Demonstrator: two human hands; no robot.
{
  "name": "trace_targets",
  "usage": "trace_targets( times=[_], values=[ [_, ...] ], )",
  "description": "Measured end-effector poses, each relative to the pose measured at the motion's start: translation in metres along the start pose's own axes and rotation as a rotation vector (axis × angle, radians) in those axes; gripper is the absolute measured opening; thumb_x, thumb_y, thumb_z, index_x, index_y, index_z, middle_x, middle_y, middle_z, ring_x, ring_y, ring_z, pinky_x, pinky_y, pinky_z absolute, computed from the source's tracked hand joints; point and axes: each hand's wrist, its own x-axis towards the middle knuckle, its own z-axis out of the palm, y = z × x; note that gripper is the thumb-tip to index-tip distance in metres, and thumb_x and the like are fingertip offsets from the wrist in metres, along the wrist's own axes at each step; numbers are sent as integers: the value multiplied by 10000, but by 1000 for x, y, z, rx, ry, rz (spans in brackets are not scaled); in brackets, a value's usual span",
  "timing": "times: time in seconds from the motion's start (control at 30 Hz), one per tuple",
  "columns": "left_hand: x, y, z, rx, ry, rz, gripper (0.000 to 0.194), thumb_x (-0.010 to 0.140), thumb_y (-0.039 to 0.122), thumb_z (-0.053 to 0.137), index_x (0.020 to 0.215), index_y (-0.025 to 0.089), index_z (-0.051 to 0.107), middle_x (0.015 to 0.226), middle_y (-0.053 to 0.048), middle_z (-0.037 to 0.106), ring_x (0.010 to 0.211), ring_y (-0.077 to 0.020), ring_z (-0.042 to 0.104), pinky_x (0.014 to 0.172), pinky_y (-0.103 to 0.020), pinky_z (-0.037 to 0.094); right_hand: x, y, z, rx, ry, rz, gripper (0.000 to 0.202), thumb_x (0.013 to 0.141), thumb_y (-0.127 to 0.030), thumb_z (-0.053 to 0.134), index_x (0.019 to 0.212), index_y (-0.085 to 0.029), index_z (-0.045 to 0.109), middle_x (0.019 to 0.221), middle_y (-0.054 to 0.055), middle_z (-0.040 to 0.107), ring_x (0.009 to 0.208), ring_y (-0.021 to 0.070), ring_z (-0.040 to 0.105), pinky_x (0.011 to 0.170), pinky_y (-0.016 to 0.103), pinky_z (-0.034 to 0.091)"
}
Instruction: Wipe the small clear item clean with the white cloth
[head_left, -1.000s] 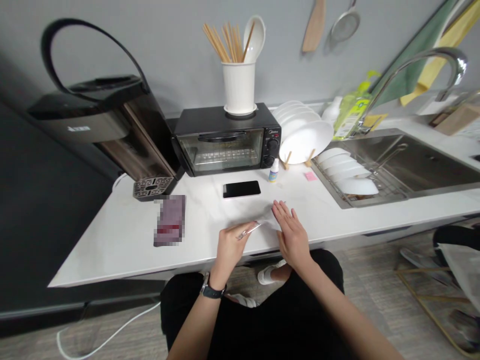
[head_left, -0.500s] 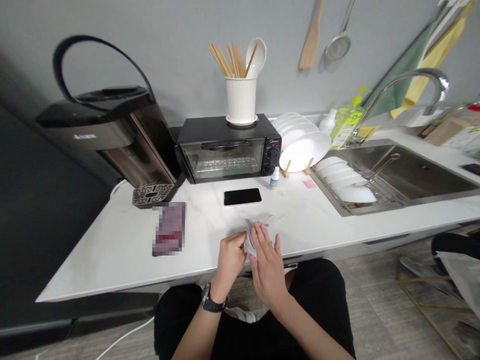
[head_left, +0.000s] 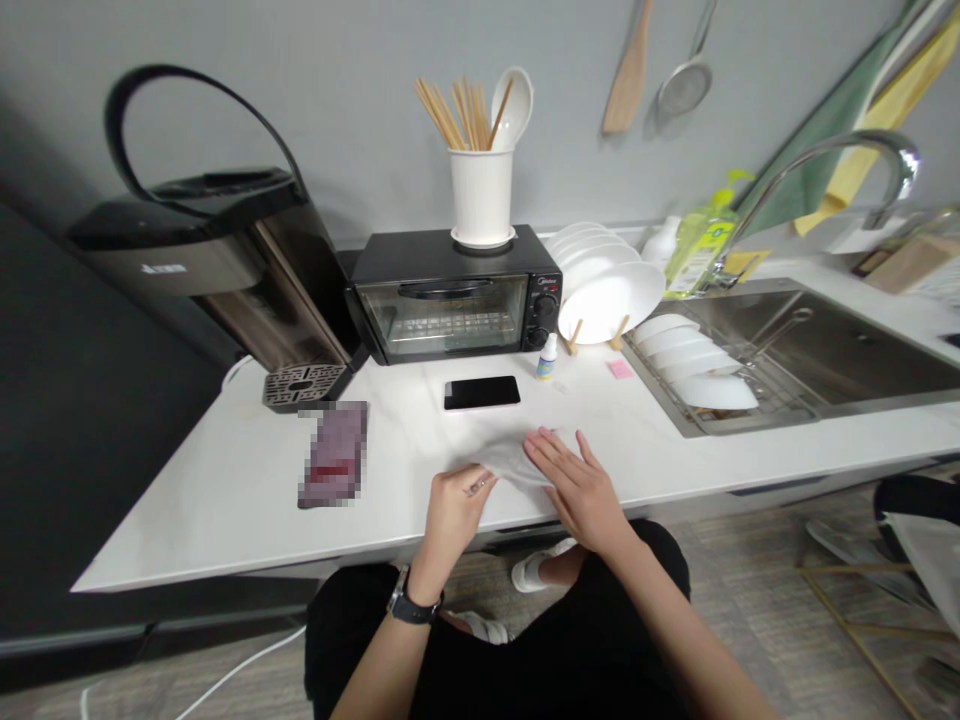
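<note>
A thin, clear plastic sheet or small bag (head_left: 504, 458) lies on the white counter (head_left: 225, 490) near its front edge. My left hand (head_left: 454, 509) pinches the sheet's left end, a watch on its wrist. My right hand (head_left: 576, 480) lies flat on the sheet's right part, fingers spread and pointing left. A black phone (head_left: 481, 393) rests face up just beyond the sheet.
A black toaster oven (head_left: 452, 294) with a white utensil holder (head_left: 481, 195) on top stands at the back. A small dropper bottle (head_left: 549, 356), pink sticky note (head_left: 619, 368), white plates (head_left: 609, 294), dish rack with bowls (head_left: 697, 370), sink (head_left: 832, 340) and a water dispenser (head_left: 217, 270) surround the area.
My right hand slid left against my left hand half a second ago, then moved back right across the sheet, flattening it. My left hand kept its pinch.
</note>
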Motion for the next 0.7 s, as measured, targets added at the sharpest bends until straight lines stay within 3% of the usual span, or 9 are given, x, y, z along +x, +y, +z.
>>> trace_targets(
  times=[0.1, 0.17, 0.3, 0.37, 0.43, 0.53, 0.63, 0.7],
  values=[
    [-1, 3, 1, -135, -14, -44, 185, 985, 199, 751, 1003, 259, 926, 1003, -41, 923, 854, -260, 887, 794, -328, 724, -3, -1, 5, -14, 105, 157, 759, 1134, -133, 413, 1842, -283, 187, 1755, 135, 559, 1701, 271, 422, 1414, 592, 365],
    [-2, 4, 2, -197, -36, -57, 211, 1004, 207, 753, 1094, 281, 929, 1099, -40, 919, 966, -281, 899, 895, -367, 744, -4, -13, 15, -12, 181, 262, 786, 1145, -144, 407, 1850, -296, 94, 1782, 141, 520, 1707, 282, 405, 1400, 596, 393],
    [-2, 1, 3, -194, -40, -26, 225, 1005, 196, 747, 1117, 282, 922, 1101, -48, 920, 970, -282, 899, 898, -372, 747, -1, -52, 35, 9, 296, 453, 817, 1148, -164, 410, 1849, -292, 10, 1854, 173, 366, 1737, 355, 316, 1364, 711, 393],
    [-2, 1, 2, -139, -22, 13, 228, 983, 152, 725, 1061, 252, 915, 1042, -62, 923, 900, -266, 893, 833, -339, 733, 4, -72, 39, 35, 315, 470, 824, 1144, -155, 409, 1850, -311, 13, 1852, 165, 369, 1732, 372, 322, 1367, 752, 353],
    [-2, 1, 1, -44, -11, 52, 259, 935, 69, 662, 890, 214, 872, 863, -54, 894, 721, -220, 841, 695, -281, 675, 9, -88, 39, 58, 304, 432, 839, 1133, -136, 406, 1849, -336, 17, 1821, 137, 442, 1707, 362, 385, 1384, 755, 321],
    [-4, 0, -1, 53, -6, 82, 323, 845, -7, 569, 632, 200, 696, 590, -14, 740, 488, -160, 668, 518, -238, 513, 16, -103, 34, 74, 225, 304, 880, 1111, -128, 420, 1844, -327, -27, 1762, 96, 536, 1672, 333, 462, 1388, 736, 349],
    [-4, -2, -1, 74, -3, 92, 319, 808, -4, 592, 569, 204, 627, 528, -17, 687, 440, -159, 617, 487, -248, 451, 19, -95, 26, 92, 105, 86, 899, 1090, -140, 436, 1842, -312, -27, 1753, 72, 534, 1658, 289, 492, 1368, 670, 438],
    [-4, -5, 0, 107, 5, 81, 314, 780, -6, 615, 549, 208, 626, 524, -29, 693, 445, -169, 629, 497, -255, 461, 19, -77, 18, 117, 28, -71, 887, 1073, -131, 439, 1847, -349, 65, 1745, 44, 540, 1644, 257, 512, 1373, 606, 457]
  ],
)
